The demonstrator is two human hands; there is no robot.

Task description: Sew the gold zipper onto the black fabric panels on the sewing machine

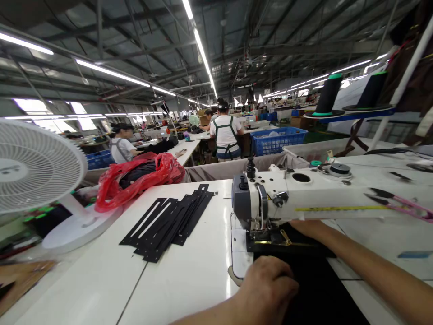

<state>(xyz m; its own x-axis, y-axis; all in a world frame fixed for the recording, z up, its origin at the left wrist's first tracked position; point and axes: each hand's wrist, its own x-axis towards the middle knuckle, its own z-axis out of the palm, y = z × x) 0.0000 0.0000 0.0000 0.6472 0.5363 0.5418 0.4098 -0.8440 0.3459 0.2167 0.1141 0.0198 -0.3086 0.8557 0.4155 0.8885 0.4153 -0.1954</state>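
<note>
Black fabric [318, 289] lies on the bed of a white sewing machine [314, 192], running toward me. A zipper [304, 244] with gold teeth and a gold pull crosses it, one end at the presser foot. My left hand [269, 286] is on the fabric's near left edge, just in front of the needle area. Its fingers are curled and closed on the cloth. My right hand [302, 228] reaches under the machine arm to the fabric's far side, where its fingers are hidden. Left of the machine lie several flat black slotted pieces [169, 221], loosely overlapped.
A white fan [72, 207] stands at the left, beside a red plastic bag [142, 176] with dark material inside. Pink-handled snips [402, 205] rest on the machine arm. Black thread cones [329, 95] stand above right. Co-workers and a blue crate [279, 140] are beyond.
</note>
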